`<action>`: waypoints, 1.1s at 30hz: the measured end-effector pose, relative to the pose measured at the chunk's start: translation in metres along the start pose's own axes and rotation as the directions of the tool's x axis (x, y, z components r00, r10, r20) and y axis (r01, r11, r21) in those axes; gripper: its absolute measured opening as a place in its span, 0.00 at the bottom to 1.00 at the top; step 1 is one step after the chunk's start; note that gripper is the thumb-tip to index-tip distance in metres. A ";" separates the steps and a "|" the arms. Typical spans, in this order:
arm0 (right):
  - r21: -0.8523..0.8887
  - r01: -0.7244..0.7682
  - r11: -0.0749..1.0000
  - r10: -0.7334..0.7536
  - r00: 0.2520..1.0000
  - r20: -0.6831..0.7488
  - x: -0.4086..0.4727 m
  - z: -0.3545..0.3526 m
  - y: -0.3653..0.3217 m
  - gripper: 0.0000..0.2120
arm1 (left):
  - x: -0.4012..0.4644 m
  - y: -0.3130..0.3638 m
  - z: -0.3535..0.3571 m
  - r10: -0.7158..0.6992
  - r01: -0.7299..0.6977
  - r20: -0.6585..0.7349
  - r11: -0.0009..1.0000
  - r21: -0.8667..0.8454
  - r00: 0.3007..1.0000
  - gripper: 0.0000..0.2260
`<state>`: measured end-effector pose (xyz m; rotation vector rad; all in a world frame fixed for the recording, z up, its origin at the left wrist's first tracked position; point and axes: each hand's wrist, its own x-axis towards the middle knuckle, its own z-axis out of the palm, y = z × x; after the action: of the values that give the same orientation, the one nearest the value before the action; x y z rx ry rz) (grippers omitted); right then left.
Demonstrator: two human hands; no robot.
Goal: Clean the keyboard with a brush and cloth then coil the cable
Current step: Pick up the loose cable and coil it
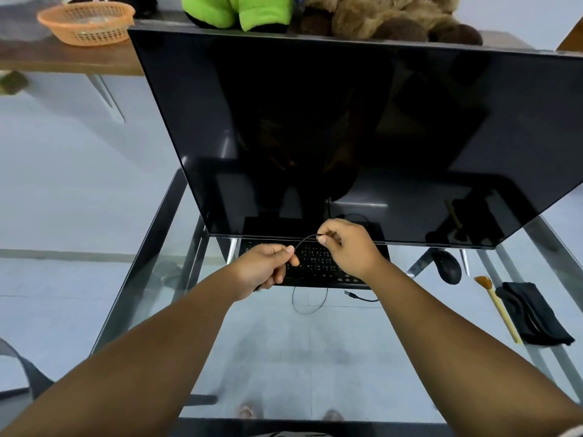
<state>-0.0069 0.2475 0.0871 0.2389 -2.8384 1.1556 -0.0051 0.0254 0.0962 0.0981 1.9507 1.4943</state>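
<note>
A black keyboard lies on the glass table under the monitor's lower edge. Its thin black cable arches between my two hands above the keys. My left hand pinches the cable between thumb and fingers. My right hand pinches it a little higher and further right. A loop of the cable and its plug end lie on the glass in front of the keyboard. A yellow-handled brush and a folded black cloth lie at the right side of the table.
A large dark monitor stands over the back of the glass table. A black mouse sits right of the keyboard. An orange basket and plush toys are on a shelf behind.
</note>
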 end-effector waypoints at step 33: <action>0.095 -0.431 0.897 0.257 0.684 0.682 -0.032 0.008 -0.008 0.14 | 0.030 -0.020 0.006 -0.413 -0.376 -0.538 0.411 -0.830 0.735 0.08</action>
<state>0.0256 0.2402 0.0828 0.1319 -3.4444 1.8343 -0.0187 0.0372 0.0642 -1.1571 1.1794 2.6514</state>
